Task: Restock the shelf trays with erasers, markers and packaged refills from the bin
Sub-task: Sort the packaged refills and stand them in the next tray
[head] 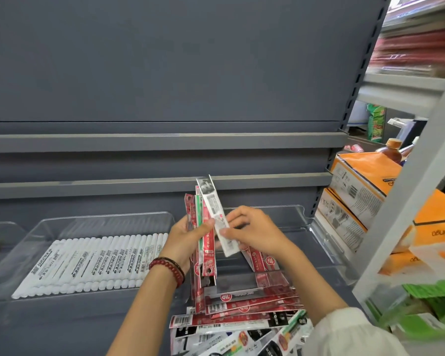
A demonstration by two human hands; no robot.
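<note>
- The white pack (217, 217) is a long, flat, glossy plastic sleeve with a black top end and a pale printed label. The print is too small to read.
- It stands nearly upright above the right-hand clear tray (316, 227), with its top leaning a little to the left.
- The right hand (254, 232) pinches the lower half of the white pack between thumb and curled fingers.
- The left hand (188, 237) grips a fan of red packs (207, 242), thumb across the front. They are slim sleeves held upright, and one has a green strip.
- A bead bracelet (168, 268) of dark red round beads circles the left wrist.
- The pile of packs (242, 312) lies below the hands, mostly flat and running left to right. They are red, white and black, with barcodes showing; the text is unreadable.
- The markers (88, 263) are white round barrels with black print I cannot read. They lie side by side in layers in the left clear tray (49, 222), running front to back.
- Orange boxes (357, 186) of cardboard are stacked at the right, with a brown bottle (391, 150) behind them.
</note>
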